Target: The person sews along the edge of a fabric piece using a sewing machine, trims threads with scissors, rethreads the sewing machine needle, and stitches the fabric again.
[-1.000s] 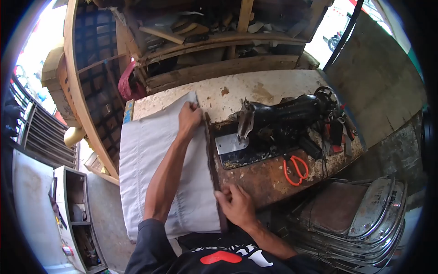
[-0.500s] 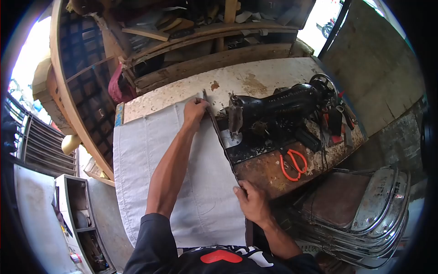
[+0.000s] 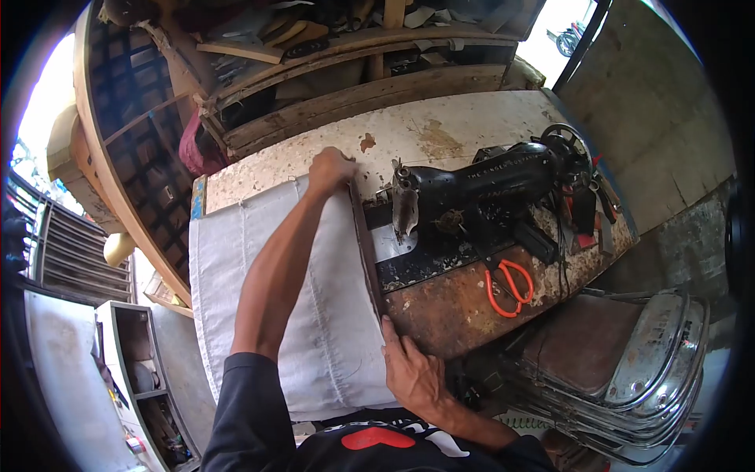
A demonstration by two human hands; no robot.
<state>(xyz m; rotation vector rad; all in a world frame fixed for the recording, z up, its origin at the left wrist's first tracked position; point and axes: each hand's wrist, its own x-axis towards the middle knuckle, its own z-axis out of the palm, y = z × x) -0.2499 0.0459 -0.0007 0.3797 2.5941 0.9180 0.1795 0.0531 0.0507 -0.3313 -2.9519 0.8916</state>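
A pale grey cloth (image 3: 271,275) with stitched seams and a dark strip along its right edge (image 3: 364,244) lies over the left part of the worktable. My left hand (image 3: 330,171) is at the top right corner of the cloth, its fingers closed and blurred, so what they grip is hard to make out. Near the lower end of the dark strip, my right hand (image 3: 413,370) touches the edge with its fingers extended. A black sewing machine (image 3: 480,185) stands just right of the cloth, its metal plate (image 3: 392,242) beside the strip.
Orange-handled scissors (image 3: 509,289) lie on the worktable (image 3: 440,315) in front of the machine. Stacked metal-framed seats (image 3: 629,362) stand at lower right. Behind the table is a cluttered wooden shelf (image 3: 338,98). A pink bag (image 3: 197,145) hangs at the back left.
The cloth's right edge has shifted left since half a second ago, uncovering the machine's plate. My left hand has moved slightly up, while my right hand has moved left and down with its fingers straighter.
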